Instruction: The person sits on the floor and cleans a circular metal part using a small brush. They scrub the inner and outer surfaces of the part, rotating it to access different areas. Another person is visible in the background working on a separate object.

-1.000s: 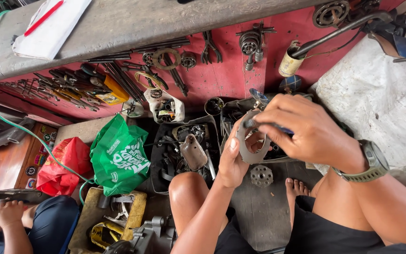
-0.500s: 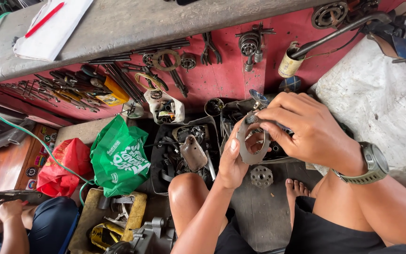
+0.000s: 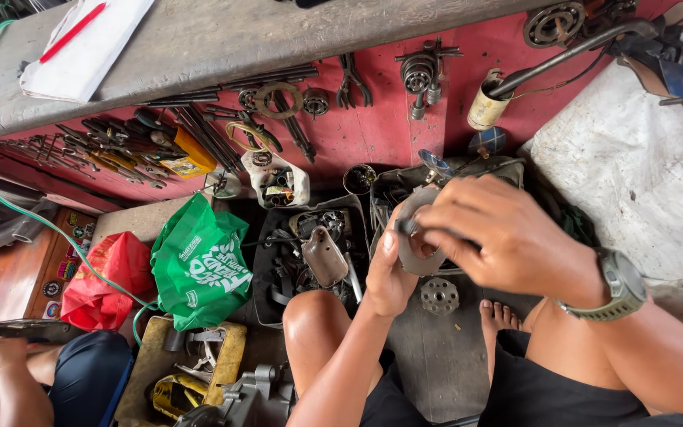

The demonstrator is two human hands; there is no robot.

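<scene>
**Two Hands Hold a Grey Metal Ring**

Both hands have stayed on the flat grey metal ring (image 3: pixel 419 251) since the earlier picture, and the right hand (image 3: pixel 507 237) has slid a little more over the top of it. The left hand (image 3: pixel 393 273) cups the ring from below, with the thumb pressed flat on its left side. The right hand's fingers are curled and pressed together, pinching the top edge of the ring. A green wrist watch (image 3: pixel 620 286) sits on the right wrist.

The ring is up in the air, over the dark floor mat (image 3: pixel 436 364), near the mat's far edge. Just under it, on the mat, lies a small round metal disc with holes (image 3: pixel 439 296). A bare foot (image 3: pixel 499 316) rests just beside the disc.

To the left is a black tray of greasy metal parts (image 3: pixel 266 269). A green cloth bag (image 3: pixel 199 265) and a red plastic bag (image 3: pixel 108 281) lie further left, touching each other.
</scene>
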